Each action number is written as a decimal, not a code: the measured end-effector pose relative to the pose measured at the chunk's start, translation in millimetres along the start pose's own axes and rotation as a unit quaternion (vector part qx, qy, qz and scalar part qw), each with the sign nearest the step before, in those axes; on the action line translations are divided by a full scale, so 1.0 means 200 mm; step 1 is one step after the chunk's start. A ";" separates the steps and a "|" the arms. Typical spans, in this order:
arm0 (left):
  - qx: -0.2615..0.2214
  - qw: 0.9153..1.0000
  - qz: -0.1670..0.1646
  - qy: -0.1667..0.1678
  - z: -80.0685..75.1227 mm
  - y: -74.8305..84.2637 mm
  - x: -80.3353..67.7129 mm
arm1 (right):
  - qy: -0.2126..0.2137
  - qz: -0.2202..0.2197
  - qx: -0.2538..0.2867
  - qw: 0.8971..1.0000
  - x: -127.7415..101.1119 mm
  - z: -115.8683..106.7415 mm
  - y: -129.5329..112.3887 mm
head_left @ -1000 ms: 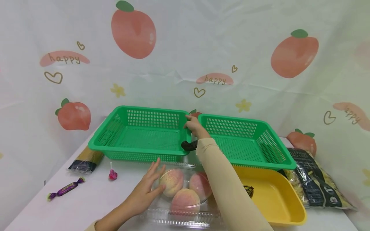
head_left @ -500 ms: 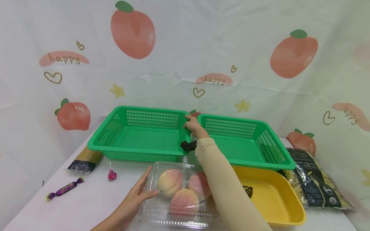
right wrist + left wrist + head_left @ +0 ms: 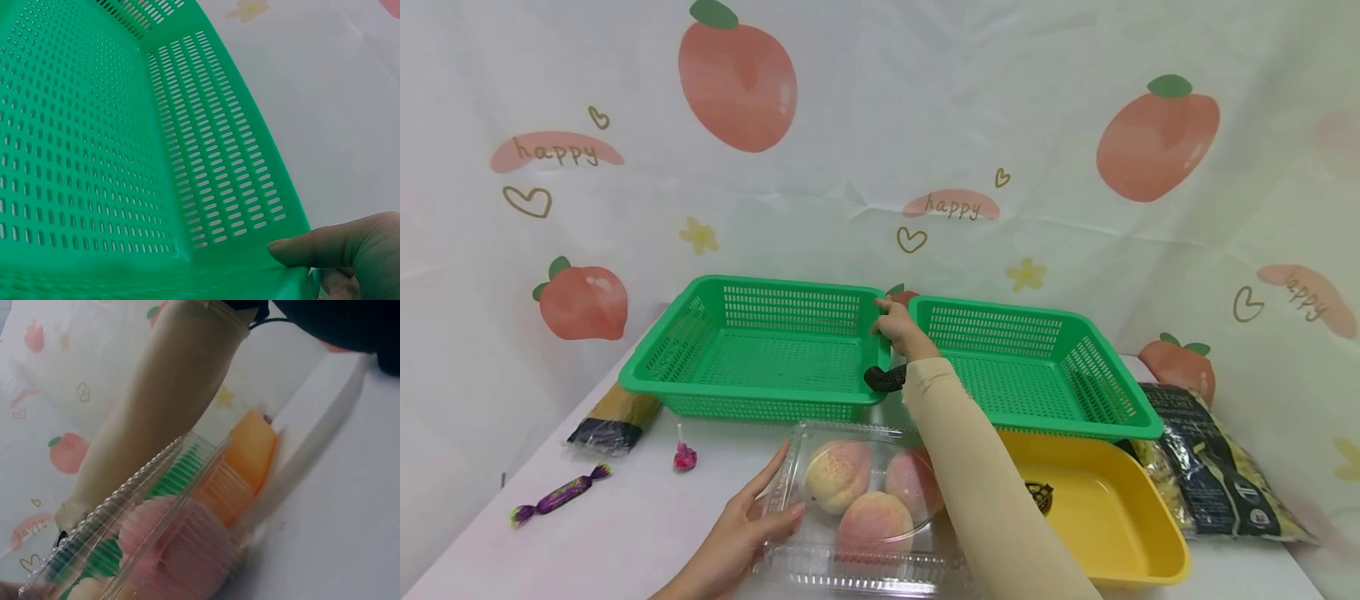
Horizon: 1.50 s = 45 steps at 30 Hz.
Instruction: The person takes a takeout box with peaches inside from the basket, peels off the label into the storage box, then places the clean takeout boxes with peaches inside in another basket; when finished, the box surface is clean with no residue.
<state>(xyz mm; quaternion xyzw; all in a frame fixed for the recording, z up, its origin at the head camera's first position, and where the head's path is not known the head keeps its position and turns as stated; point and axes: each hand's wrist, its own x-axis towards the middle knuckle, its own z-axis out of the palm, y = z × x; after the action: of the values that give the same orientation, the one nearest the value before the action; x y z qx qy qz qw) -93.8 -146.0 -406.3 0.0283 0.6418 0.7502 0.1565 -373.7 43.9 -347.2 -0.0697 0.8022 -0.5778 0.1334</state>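
Note:
My left hand holds the left side of a clear plastic clamshell box, its thumb on the near side of the edge. Several peaches, or at least three, show through the lid. In the left wrist view the box looms close, with a peach behind its ridged wall. Farther back, my right hand grips the right end rim of the left green basket. From the right wrist, the thumb of that hand lies over the corner of the green basket, fingers beneath.
A second green basket stands to the right, partly behind my forearm. In front of it is a yellow tub with a small dark item. Pasta bags lie far right. At left are another pasta packet, a lollipop and a purple-wrapped candy.
My left hand has moved from above the box's lid to its left side and taken hold of it. My right hand stays on the basket rim.

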 end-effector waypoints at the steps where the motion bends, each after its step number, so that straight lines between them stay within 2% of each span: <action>1: 0.000 1.000 -0.001 -0.002 0.00 0.00 0.00 | -0.002 0.002 0.001 1.000 -0.03 0.00 -0.02; 3: -0.001 1.000 -0.009 0.006 -0.01 0.00 -0.01 | -0.010 0.002 0.005 1.000 -0.08 0.00 -0.07; 6: -0.008 0.999 -0.021 0.041 0.00 -0.01 -0.01 | -0.014 0.004 0.001 1.000 -0.12 0.00 -0.10; 9: -0.025 0.996 -0.028 0.079 0.01 -0.03 -0.02 | -0.011 0.004 0.002 1.000 -0.07 0.00 -0.07; 13: -0.062 0.993 -0.028 0.094 0.01 -0.06 -0.04 | -0.007 0.005 0.010 1.000 -0.01 0.00 -0.03; 19: -0.103 0.990 -0.032 0.093 -0.05 -0.08 -0.09 | -0.011 0.010 0.014 1.000 -0.02 0.00 -0.03; 22: -0.121 0.989 -0.024 0.081 -0.09 -0.09 -0.12 | -0.014 0.010 0.014 1.000 -0.02 0.00 -0.03; 25: -0.143 0.988 -0.003 0.052 -0.14 -0.10 -0.15 | -0.013 0.012 0.015 1.000 -0.02 0.00 -0.03; 28: -0.172 0.985 -0.002 0.014 -0.20 -0.11 -0.19 | -0.011 0.015 0.018 1.000 -0.02 0.00 -0.03; 30: -0.211 0.977 0.009 -0.022 -0.23 -0.12 -0.22 | -0.012 0.014 0.018 1.000 -0.02 0.00 -0.03; 32: -0.255 0.965 0.014 -0.056 -0.26 -0.13 -0.24 | -0.013 0.011 0.017 1.000 -0.01 -0.01 -0.03; 36: -0.338 0.927 0.071 -0.144 -0.31 -0.15 -0.28 | -0.010 0.007 0.018 1.000 -0.01 -0.01 -0.03; 39: -0.358 0.910 0.099 -0.184 -0.34 -0.16 -0.29 | -0.008 0.008 0.016 1.000 -0.01 -0.01 -0.03; 45: -0.367 0.899 0.114 -0.208 -0.38 -0.14 -0.34 | -0.009 0.008 0.015 1.000 -0.02 0.00 -0.03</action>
<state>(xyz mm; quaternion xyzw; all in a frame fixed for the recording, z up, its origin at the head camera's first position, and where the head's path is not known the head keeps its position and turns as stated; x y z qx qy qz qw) -42.1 -233.3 -435.3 0.1978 0.2662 0.9222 0.1991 -369.9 43.7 -341.2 -0.0662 0.7929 -0.5877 0.1465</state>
